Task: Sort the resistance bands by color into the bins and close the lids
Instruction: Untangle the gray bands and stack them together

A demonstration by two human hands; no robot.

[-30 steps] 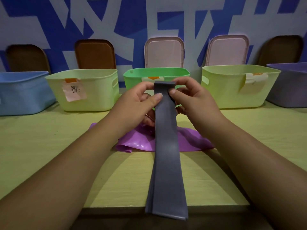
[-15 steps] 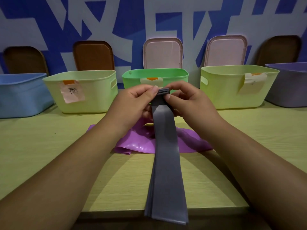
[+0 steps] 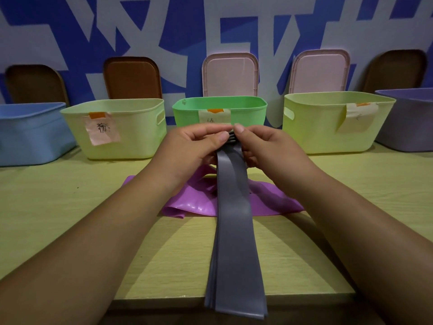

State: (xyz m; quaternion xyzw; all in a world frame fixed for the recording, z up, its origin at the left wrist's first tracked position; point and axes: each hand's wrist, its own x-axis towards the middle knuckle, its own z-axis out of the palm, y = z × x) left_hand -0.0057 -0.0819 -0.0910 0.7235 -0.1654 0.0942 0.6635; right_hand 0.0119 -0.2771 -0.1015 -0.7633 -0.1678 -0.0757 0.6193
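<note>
Now the top end of the grey band (image 3: 234, 231) is no longer held flat and wide as it was a second ago. It is gathered into a small stack of folds, and both hands have drawn together and dropped a little in front of the green bin (image 3: 253, 111). Left grip (image 3: 194, 146) pinches the stack from its side, thumb over, fingers curled under. Right grip (image 3: 264, 148) pinches it from the other side, and the thumb tips almost touch. The rest of the band runs toward the camera across the purple band (image 3: 194, 205), which lies crumpled on the tabletop (image 3: 70, 207), and it hangs past the near edge. Reading: the grey band looks to be in the middle of folding or rolling, is not yet in a bin, and the purple one waits. The brown lids (image 3: 132, 78) and pink lids (image 3: 230, 73) all lean on the wall behind the bins, so none is closed. Hard to make out: the fingers behind the band, and how many layers are in the stack. The hands cover the lower part of the green bin's label, and the right yellow bin's label (image 3: 356, 118) is curled and unreadable. Bin interiors do not show, so the contents are unknown. The blue bin (image 3: 30, 132) and purple bin (image 3: 407, 123) are cut by the frame edges. I cannot tell which bin takes grey.
</note>
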